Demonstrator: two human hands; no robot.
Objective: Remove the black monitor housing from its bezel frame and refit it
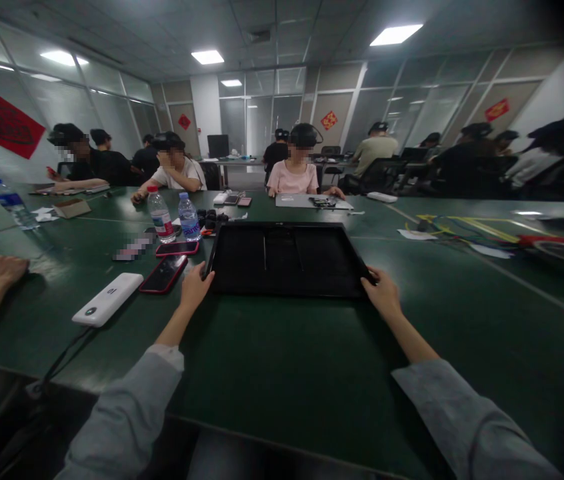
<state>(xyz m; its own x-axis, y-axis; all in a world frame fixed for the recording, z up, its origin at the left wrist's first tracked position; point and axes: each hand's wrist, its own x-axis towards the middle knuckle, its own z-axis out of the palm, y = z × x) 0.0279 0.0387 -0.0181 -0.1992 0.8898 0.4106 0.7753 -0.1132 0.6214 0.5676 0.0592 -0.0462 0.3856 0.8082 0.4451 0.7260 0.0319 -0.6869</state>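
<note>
A shallow black rectangular panel with a raised rim (287, 283), rather like a monitor casing, is in front of me on or just over the green table. Two thin upright lines show on its dark face. My left hand (196, 288) is closed on its left edge, thumb on the near side. On the opposite side, my right hand (381, 291) grips the right edge near the front corner. The fingertips of both hands are partly hidden behind the rim. Left of my left hand lies a red-edged phone (163, 274).
A white power bank (108, 300) with a cable lies at left, near another person's fist (5, 268). Bottles (189, 217) stand behind the phones. Across the green table (282, 373) sits a person in pink (295, 175). Coloured cables (462, 230) lie at right.
</note>
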